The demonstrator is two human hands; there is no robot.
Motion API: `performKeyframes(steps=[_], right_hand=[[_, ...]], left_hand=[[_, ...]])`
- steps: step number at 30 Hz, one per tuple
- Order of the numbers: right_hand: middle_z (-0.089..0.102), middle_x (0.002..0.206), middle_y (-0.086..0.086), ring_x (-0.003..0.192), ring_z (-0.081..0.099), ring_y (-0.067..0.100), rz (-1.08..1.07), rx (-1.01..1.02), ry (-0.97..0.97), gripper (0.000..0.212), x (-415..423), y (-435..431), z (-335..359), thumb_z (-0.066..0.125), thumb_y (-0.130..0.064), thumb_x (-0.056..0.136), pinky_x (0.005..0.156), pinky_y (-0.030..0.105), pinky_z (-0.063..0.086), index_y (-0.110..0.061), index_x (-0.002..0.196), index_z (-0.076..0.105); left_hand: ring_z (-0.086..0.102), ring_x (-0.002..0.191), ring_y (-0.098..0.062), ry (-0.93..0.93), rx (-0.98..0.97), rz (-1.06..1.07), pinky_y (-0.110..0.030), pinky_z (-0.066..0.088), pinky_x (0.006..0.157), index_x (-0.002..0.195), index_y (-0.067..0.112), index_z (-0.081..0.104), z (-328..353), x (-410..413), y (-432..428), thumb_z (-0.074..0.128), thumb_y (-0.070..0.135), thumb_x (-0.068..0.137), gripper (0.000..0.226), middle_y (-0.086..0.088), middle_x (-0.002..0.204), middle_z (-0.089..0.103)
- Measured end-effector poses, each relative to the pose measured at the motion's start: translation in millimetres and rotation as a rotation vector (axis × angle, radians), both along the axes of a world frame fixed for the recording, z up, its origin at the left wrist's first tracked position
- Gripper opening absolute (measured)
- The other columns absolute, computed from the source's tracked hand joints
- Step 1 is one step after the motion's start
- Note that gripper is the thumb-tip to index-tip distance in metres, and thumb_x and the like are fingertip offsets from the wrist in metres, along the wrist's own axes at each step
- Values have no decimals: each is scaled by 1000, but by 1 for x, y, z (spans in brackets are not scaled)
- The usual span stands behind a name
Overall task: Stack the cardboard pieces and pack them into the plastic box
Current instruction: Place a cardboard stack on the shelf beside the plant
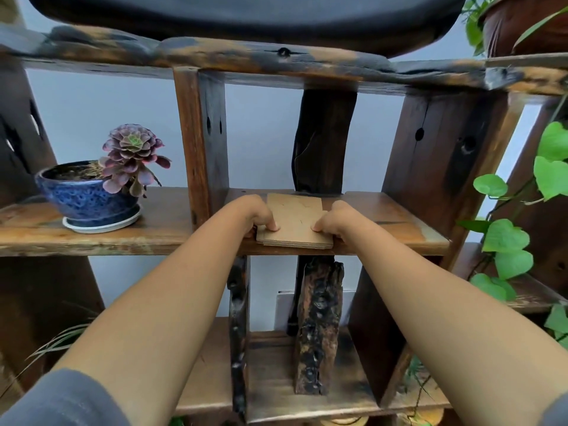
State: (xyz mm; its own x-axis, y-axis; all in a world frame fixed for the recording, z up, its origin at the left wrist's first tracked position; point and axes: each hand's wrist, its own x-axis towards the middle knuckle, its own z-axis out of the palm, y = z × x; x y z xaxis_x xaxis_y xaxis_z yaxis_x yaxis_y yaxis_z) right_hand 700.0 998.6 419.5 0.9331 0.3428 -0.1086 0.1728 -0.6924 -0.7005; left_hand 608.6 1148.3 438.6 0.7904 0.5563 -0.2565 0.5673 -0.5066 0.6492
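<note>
A stack of cardboard pieces (295, 221) lay at the front edge of a wooden shelf (399, 224). The left hand (253, 215) and right hand (335, 221) clamped its two sides, thumbs on top. Stacking seemed mostly done; no plastic box was visible, so packing remained.

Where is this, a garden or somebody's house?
Probably a house, at a rustic plant shelf against a wall. A succulent in a blue pot and a leafy vine show it. Both hands hold cardboard there.
</note>
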Motion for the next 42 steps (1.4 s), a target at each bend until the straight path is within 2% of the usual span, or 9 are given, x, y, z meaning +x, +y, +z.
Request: performKeyframes(steps=[8, 14, 18, 22, 27, 31, 35, 39, 42], right_hand=[[60, 120, 13, 111, 59, 30, -102, 246, -75, 56, -32, -19, -30, 79, -14, 75, 95, 45, 53, -7, 119, 45], [57, 96, -2, 82, 54, 14, -167, 342, -50, 38, -82, -66, -98, 78, -15, 74, 64, 29, 45, -22, 91, 46], [58, 98, 0, 87, 59, 16, -180, 260, -83, 38, -130, -116, -158, 79, -17, 71, 57, 24, 40, -23, 90, 47], [57, 93, 0, 78, 53, 12, -210, 171, -83, 40, -182, -170, -212, 81, -20, 68, 55, 22, 35, -20, 93, 49], [58, 101, 5, 94, 56, 24, -339, 72, 6, 40, -237, -228, -273, 81, -17, 69, 76, 37, 47, -18, 96, 51], [63, 108, 13, 100, 61, 32, -494, 22, 162, 42, -283, -274, -311, 79, -13, 71, 84, 39, 49, -9, 108, 59], [56, 71, -4, 75, 57, 24, -624, 14, 291, 22, -336, -319, -336, 75, -13, 74, 69, 36, 47, -19, 76, 54], [53, 72, -11, 71, 54, 15, -697, -49, 290, 25, -388, -363, -347, 71, -23, 78, 54, 26, 36, -18, 92, 51], [59, 82, -6, 79, 57, 18, -748, -72, 225, 31, -420, -391, -348, 71, -29, 79, 61, 31, 38, -16, 101, 53]], left_hand=[[59, 111, -33, -146, 144, 2, -41, 53, 97, 129, 4, 48, -21, -35, -25, 78, 20, 80, 59, -16, 122, 58], [54, 105, -27, -116, 148, 4, -34, 50, 89, 125, 5, 49, -88, -74, -60, 78, 29, 77, 62, -15, 135, 48], [59, 109, -30, -109, 36, -104, -44, 52, 94, 112, 10, 48, -158, -114, -94, 78, 28, 77, 49, -13, 124, 58], [59, 108, -29, -64, -21, -196, -36, 49, 84, 105, 11, 46, -218, -152, -135, 76, 29, 79, 44, -10, 117, 61], [60, 100, -20, -55, -195, -269, -19, 42, 73, 102, 14, 48, -285, -195, -190, 75, 18, 79, 37, 1, 103, 60], [62, 103, -23, -3, -275, -351, -27, 47, 85, 108, 15, 55, -328, -222, -236, 75, 11, 77, 37, -1, 107, 65], [63, 113, -29, 112, -316, -461, -40, 51, 96, 116, 7, 58, -362, -250, -281, 73, 7, 77, 42, -12, 119, 68], [63, 110, -29, 176, -294, -564, -37, 51, 94, 116, 4, 59, -370, -275, -325, 71, 10, 79, 39, -13, 119, 68], [63, 110, -26, 168, -272, -640, -36, 49, 95, 115, 6, 60, -366, -290, -353, 71, 13, 80, 37, -9, 117, 68]])
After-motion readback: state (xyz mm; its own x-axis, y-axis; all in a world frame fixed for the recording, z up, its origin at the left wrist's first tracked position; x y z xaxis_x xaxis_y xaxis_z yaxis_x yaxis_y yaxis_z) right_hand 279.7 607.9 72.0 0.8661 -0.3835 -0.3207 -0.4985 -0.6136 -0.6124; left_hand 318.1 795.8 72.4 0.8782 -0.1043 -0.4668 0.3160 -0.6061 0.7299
